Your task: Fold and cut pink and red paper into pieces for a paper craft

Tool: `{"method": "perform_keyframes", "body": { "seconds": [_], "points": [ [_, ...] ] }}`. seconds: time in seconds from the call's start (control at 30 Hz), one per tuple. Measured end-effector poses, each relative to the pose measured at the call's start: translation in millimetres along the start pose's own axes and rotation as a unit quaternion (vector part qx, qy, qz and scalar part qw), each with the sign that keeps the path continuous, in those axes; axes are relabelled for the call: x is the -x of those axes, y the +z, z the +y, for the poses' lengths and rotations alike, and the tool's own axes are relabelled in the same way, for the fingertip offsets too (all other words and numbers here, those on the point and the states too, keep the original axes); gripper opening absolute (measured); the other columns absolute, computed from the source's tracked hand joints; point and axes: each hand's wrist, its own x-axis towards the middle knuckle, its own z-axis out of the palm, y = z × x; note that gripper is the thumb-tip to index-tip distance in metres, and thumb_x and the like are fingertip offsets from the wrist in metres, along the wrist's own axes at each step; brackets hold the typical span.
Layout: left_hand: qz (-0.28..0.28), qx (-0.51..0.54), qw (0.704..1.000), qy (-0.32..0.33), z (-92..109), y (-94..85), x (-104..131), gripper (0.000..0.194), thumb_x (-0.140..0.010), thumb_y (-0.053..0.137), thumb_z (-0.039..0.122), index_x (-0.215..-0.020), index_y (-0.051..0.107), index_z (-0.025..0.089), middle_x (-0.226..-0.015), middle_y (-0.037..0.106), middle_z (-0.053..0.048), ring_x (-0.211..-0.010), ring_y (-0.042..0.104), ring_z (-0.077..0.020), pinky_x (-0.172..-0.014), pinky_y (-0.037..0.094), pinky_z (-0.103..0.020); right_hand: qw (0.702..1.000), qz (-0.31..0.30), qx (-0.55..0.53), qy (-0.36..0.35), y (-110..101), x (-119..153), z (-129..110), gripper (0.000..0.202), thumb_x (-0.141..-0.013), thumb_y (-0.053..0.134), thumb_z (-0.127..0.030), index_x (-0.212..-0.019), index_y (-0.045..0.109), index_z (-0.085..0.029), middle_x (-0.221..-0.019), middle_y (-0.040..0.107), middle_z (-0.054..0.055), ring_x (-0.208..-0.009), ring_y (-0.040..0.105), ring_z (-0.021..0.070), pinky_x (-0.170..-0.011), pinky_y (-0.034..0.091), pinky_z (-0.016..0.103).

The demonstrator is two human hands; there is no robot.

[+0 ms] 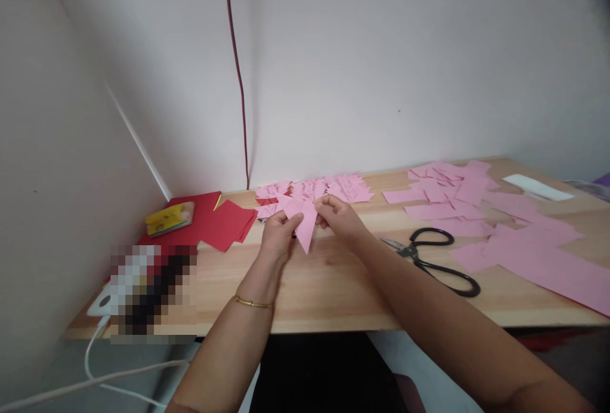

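Note:
A folded piece of pink paper with a pointed lower end is held between my two hands above the table. My left hand pinches its left side with thumb and fingers. On its upper right edge, my right hand grips with the fingertips. Behind it lie several cut pink paper pieces with jagged edges, in a row near the wall. Scissors with black handles rest, blades apart, on the table to the right of my right hand.
Pink paper scraps and larger pink sheets spread over the right side. Red paper lies at left with a yellow packet on it. A white strip sits at far right. A dark red cord hangs down the wall.

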Motion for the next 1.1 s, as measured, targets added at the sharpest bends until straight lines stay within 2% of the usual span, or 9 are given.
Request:
{"method": "perform_keyframes", "body": {
  "seconds": [0.13, 0.23, 0.37, 0.57, 0.67, 0.8, 0.97, 1.03, 1.1],
  "points": [
    [-0.024, -0.053, 0.998, 0.000, 4, -2.9, 1, 0.025, -0.059, 0.080, 0.030, -0.075, 0.070, 0.012, -0.065, 0.066, -0.003, -0.061, 0.058, -0.0141, -0.060, 0.043, -0.026, 0.997, -0.080, -0.007, -0.001, -6, 1, -3, 0.025, -0.074, 0.066, -0.040, -0.083, 0.057, -0.018, -0.063, 0.057, -0.003, -0.058, 0.054, 0.0104, -0.059, 0.043, 0.024],
    [-0.015, -0.074, 0.997, 0.003, 9, -3.3, 2, 0.029, -0.061, 0.078, 0.037, -0.063, 0.064, 0.012, -0.057, 0.059, 0.000, -0.054, 0.051, -0.0106, -0.054, 0.038, -0.023, 0.997, -0.080, 0.012, 0.000, -8, 1, -2, 0.026, -0.075, 0.065, -0.041, -0.075, 0.055, -0.018, -0.059, 0.057, -0.003, -0.057, 0.053, 0.0104, -0.057, 0.041, 0.023],
    [-0.022, -0.088, 0.995, 0.030, 13, -4.3, 2, 0.037, -0.067, 0.072, 0.046, -0.057, 0.057, 0.013, -0.052, 0.049, 0.004, -0.049, 0.041, -0.0070, -0.049, 0.032, -0.021, 0.997, -0.078, -0.007, 0.011, -8, -1, 3, 0.027, -0.076, 0.063, -0.044, -0.076, 0.053, -0.018, -0.058, 0.058, -0.003, -0.055, 0.053, 0.0105, -0.056, 0.041, 0.023],
    [-0.044, -0.059, 0.997, 0.022, 8, -7.1, 0, 0.029, -0.059, 0.080, 0.032, -0.078, 0.067, 0.014, -0.072, 0.065, -0.002, -0.064, 0.056, -0.0126, -0.062, 0.043, -0.025, 0.994, -0.103, 0.024, 0.019, -8, 0, 3, 0.028, -0.076, 0.063, -0.043, -0.073, 0.051, -0.018, -0.057, 0.057, -0.004, -0.053, 0.052, 0.0097, -0.054, 0.037, 0.022],
    [-0.025, -0.037, 0.999, 0.022, 6, -7.6, -2, 0.025, -0.061, 0.079, 0.031, -0.074, 0.067, 0.013, -0.067, 0.063, -0.001, -0.060, 0.054, -0.0113, -0.060, 0.043, -0.025, 0.990, -0.135, 0.032, 0.008, -9, 1, 2, 0.027, -0.079, 0.061, -0.042, -0.074, 0.051, -0.018, -0.055, 0.055, -0.004, -0.051, 0.048, 0.0087, -0.052, 0.033, 0.021],
    [0.036, 0.001, 0.998, 0.057, 8, -9.3, -5, 0.023, -0.061, 0.078, 0.030, -0.065, 0.061, 0.015, -0.058, 0.055, 0.004, -0.053, 0.048, -0.0079, -0.054, 0.039, -0.021, 0.988, -0.151, 0.032, 0.008, -10, 2, 3, 0.026, -0.079, 0.061, -0.040, -0.073, 0.050, -0.018, -0.054, 0.052, -0.005, -0.050, 0.045, 0.0080, -0.052, 0.031, 0.022],
    [0.061, -0.074, 0.988, 0.118, 13, -13.9, -6, 0.028, -0.069, 0.072, 0.037, -0.060, 0.057, 0.015, -0.052, 0.047, 0.005, -0.049, 0.041, -0.0064, -0.050, 0.033, -0.019, 0.986, -0.167, 0.027, 0.013, -9, 1, 6, 0.026, -0.079, 0.061, -0.041, -0.074, 0.049, -0.018, -0.056, 0.054, -0.005, -0.051, 0.046, 0.0085, -0.053, 0.031, 0.022],
    [0.073, -0.100, 0.983, 0.137, 14, -14.4, -5, 0.032, -0.073, 0.067, 0.043, -0.060, 0.057, 0.015, -0.053, 0.048, 0.004, -0.051, 0.043, -0.0070, -0.052, 0.035, -0.019, 0.987, -0.159, 0.026, 0.012, -9, 1, 6, 0.027, -0.079, 0.061, -0.043, -0.074, 0.049, -0.018, -0.056, 0.054, -0.004, -0.052, 0.047, 0.0088, -0.053, 0.032, 0.022],
    [0.060, -0.085, 0.987, 0.122, 14, -13.1, -4, 0.035, -0.076, 0.063, 0.048, -0.065, 0.059, 0.016, -0.058, 0.053, 0.003, -0.054, 0.047, -0.0083, -0.055, 0.038, -0.021, 0.990, -0.137, 0.026, 0.014, -10, 1, 5, 0.028, -0.078, 0.061, -0.044, -0.074, 0.049, -0.019, -0.056, 0.054, -0.004, -0.052, 0.048, 0.0090, -0.053, 0.033, 0.022]
  ]
}}
